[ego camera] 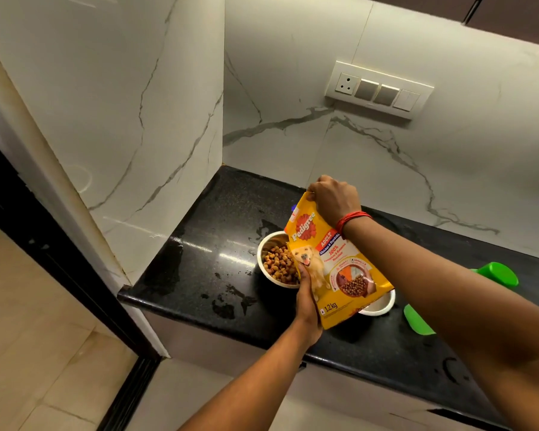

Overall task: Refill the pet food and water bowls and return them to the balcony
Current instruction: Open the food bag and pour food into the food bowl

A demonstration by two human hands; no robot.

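My left hand [307, 306] grips the lower edge of the bag [339, 265], a glossy yellow pouch printed with a dog and kibble, held tilted above the worktop [218, 219]. Under its left side stands a round steel bowl [269, 244] holding brown kibble [279, 262]. A second bowl [380, 306], also steel, shows under the bag's right corner. My right hand [333, 199] pinches the bag's top corner. The worktop is polished, speckled black stone with wet patches. Behind rises a white veined wall [293, 88].
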